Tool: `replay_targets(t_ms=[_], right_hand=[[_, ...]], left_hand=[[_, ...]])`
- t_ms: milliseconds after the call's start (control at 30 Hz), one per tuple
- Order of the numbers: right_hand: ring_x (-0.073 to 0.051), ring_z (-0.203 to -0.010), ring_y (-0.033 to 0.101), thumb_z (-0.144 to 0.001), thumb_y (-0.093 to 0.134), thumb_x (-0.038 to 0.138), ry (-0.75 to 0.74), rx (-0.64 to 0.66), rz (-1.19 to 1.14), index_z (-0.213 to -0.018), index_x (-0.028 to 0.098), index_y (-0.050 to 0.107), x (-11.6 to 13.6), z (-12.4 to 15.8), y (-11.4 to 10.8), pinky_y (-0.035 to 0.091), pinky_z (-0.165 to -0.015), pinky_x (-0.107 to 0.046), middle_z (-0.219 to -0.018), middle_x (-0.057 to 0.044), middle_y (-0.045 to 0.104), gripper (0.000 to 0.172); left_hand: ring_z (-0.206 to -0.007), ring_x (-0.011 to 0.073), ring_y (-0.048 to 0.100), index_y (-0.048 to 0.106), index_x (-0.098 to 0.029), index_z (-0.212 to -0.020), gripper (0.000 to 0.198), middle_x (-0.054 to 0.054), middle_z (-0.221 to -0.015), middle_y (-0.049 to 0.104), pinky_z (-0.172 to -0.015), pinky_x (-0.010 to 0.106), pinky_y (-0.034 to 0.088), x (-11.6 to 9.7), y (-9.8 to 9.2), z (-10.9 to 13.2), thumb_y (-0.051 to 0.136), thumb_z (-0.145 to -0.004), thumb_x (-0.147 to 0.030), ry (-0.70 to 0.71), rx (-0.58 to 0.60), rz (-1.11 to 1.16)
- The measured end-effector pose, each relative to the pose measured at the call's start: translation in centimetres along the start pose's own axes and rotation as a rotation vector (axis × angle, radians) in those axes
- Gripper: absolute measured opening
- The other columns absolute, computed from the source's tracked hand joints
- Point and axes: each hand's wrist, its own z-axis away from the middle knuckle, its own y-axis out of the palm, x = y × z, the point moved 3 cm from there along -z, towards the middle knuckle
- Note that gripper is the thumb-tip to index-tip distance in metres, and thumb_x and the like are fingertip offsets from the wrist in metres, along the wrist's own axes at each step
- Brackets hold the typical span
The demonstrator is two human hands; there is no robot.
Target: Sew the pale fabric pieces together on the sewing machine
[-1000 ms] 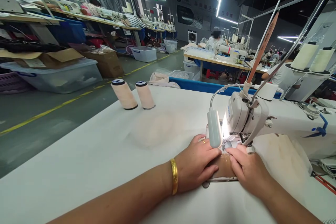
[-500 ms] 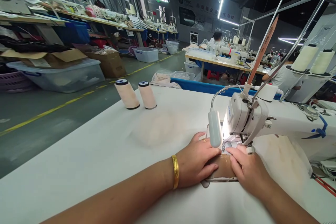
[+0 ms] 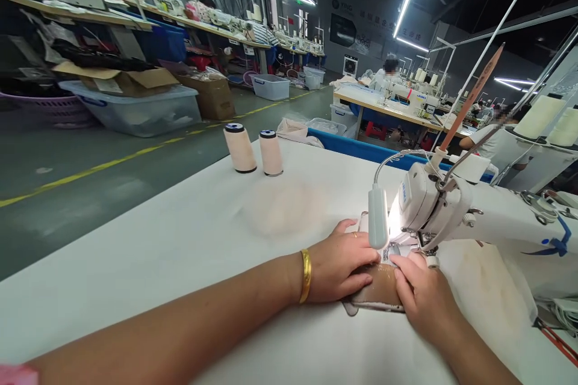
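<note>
My left hand point(image 3: 341, 261), a gold bangle at its wrist, lies with fingers spread across the bed of a white sewing machine point(image 3: 478, 207). Its fingertips reach a brown plate point(image 3: 377, 286) in front of the presser foot point(image 3: 386, 254). On the other side, my right hand point(image 3: 424, 286) rests with thumb and forefinger apart, the forefinger tip close to a small grey metal part point(image 3: 395, 249) by the needle. Its other fingers are partly hidden under the machine head. No cloth can be made out clearly between the hands. A grey lamp point(image 3: 378, 216) lights the needle area.
Two pale thread cones point(image 3: 240, 149) stand at the table's far edge. A pale sheer cloth point(image 3: 490, 283) lies right of my right hand. Red-handled scissors point(image 3: 557, 340) sit at the right edge. Beyond are a blue trough point(image 3: 356, 145), plastic bins and co-workers at other machines.
The camera view has turned slightly left, so the surroundings appear further right. Both hands stay at nearly the same place by the presser foot.
</note>
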Motion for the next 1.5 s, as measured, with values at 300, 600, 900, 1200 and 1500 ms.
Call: replay_targets(t_ms=[300,600,900,1200,1500], right_hand=[[-0.024,-0.079,0.070,-0.102,0.041,0.020,0.033,-0.005,-0.036,-0.120,0.024,0.070,0.1,-0.2,-0.2,0.051,-0.065,-0.033,-0.099,-0.008,0.073,0.035],[-0.025,-0.084,0.071,-0.103,0.041,0.022,0.056,0.035,-0.070,-0.121,0.024,0.070,0.0,-0.3,-0.2,0.054,-0.067,-0.034,-0.105,-0.009,0.074,0.034],[-0.026,-0.082,0.070,-0.105,0.039,0.027,0.110,0.208,-0.154,-0.125,0.022,0.069,-0.2,-0.4,-1.1,0.056,-0.070,-0.039,-0.101,-0.010,0.072,0.037],[-0.034,-0.140,0.050,-0.097,0.067,0.038,0.085,0.263,-0.550,-0.148,0.031,0.054,5.8,-0.1,-5.2,0.046,-0.112,-0.050,-0.153,-0.011,0.054,0.053],[-0.019,-0.076,0.064,-0.091,0.072,0.060,0.325,0.243,-1.204,-0.084,0.020,0.059,9.9,-2.3,-2.6,0.052,-0.073,-0.029,-0.075,0.000,0.062,0.043]], left_hand=[[-0.108,0.0280,0.067,0.067,-0.027,-0.098,0.011,0.003,-0.114,0.074,-0.118,0.052,0.026,0.1,0.1,-0.2,0.069,-0.091,-0.034,-0.011,-0.027,-0.032],[-0.109,0.0298,0.063,0.068,-0.022,-0.105,0.012,0.009,-0.120,0.069,-0.111,0.054,0.029,-0.7,-0.1,-0.2,0.060,-0.097,-0.027,0.030,-0.092,-0.232],[-0.075,0.0199,0.062,0.056,-0.017,-0.066,0.023,0.002,-0.077,0.068,-0.087,0.040,0.040,-1.4,-0.9,0.3,0.060,-0.083,-0.002,-0.015,-0.058,-0.289],[-0.084,0.0210,0.071,0.061,-0.021,-0.086,0.009,0.000,-0.085,0.074,-0.074,0.030,0.050,-5.1,-7.2,4.7,0.057,-0.083,-0.029,-0.479,0.032,0.785],[-0.082,0.0214,0.069,0.062,-0.020,-0.094,0.039,0.005,-0.090,0.078,-0.078,0.034,0.051,-6.0,-8.8,7.4,0.075,-0.073,-0.049,-0.667,-0.070,1.071]])
